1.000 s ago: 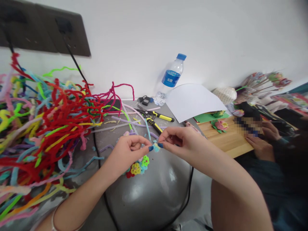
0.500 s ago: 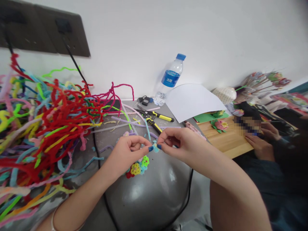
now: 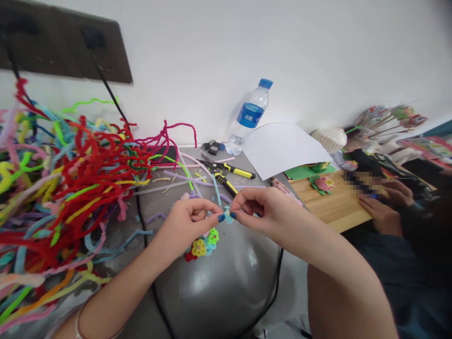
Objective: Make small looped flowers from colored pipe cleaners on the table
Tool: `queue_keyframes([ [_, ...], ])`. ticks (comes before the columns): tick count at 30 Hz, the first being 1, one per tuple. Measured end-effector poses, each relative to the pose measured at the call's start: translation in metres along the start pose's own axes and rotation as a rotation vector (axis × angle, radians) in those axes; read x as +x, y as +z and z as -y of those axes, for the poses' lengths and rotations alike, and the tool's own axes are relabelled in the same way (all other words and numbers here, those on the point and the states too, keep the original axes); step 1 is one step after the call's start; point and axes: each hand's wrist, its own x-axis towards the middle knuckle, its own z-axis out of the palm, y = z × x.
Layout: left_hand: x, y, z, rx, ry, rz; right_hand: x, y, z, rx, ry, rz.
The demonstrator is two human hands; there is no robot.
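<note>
Our right hand (image 3: 264,207) edged toward our left hand (image 3: 187,226); each hand's fingertips were closed. Both pinched a pale-blue piece (image 3: 228,216).

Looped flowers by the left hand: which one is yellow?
The yellow flower, lower and further left than the bright green flower; among those visible in that cluster, only it has yellow loops.

Open room: grey surface (image 3: 226,287) on near side of flowers (image 3: 199,247), between black cables (image 3: 278,278). Left blocked by pipe-cleaner pile (image 3: 95,183). Beyond hands: loose stems (image 3: 187,178), pliers (image 3: 242,172), then bottle (image 3: 259,100), wall (image 3: 190,61). Paper (image 3: 284,148) and co-worker's hands (image 3: 384,217) obstruct right. Blue piece (image 3: 228,216) fills narrow gap between left hand (image 3: 187,221) and right hand (image 3: 263,207).
</note>
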Motion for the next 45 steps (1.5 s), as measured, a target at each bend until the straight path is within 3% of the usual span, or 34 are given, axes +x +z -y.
queue_keyframes([
  [7,0.001,-0.002,0.005,-0.04,-0.001,-0.005,-0.002,-0.008,-0.003,0.119,-0.022,-0.037],
  [12,0.003,-0.006,0.005,-0.232,-0.023,-0.098,-0.014,-0.017,-0.013,0.242,-0.036,-0.258],
  [16,0.006,-0.008,0.004,-0.421,-0.019,-0.182,-0.029,-0.022,-0.026,0.274,-0.022,-0.357],
  [19,0.008,-0.01,0.003,-0.51,0.019,-0.236,-0.045,-0.021,-0.055,0.176,0.072,-0.312],
  [25,0.009,-0.02,-0.003,-0.608,0.153,-0.333,-0.078,0.005,-0.156,-0.02,0.414,-0.105],
  [28,0.009,-0.028,-0.007,-0.638,0.217,-0.357,-0.087,0.017,-0.182,-0.067,0.499,-0.085],
  [34,0.01,-0.041,-0.01,-0.607,0.298,-0.369,-0.084,0.024,-0.165,-0.029,0.544,-0.273],
  [39,0.01,-0.037,-0.005,-0.404,0.256,-0.3,-0.065,0.023,-0.147,-0.07,0.582,-0.429],
  [45,0.007,-0.026,0.0,-0.176,0.155,-0.206,-0.037,0.009,-0.144,-0.069,0.656,-0.373],
])
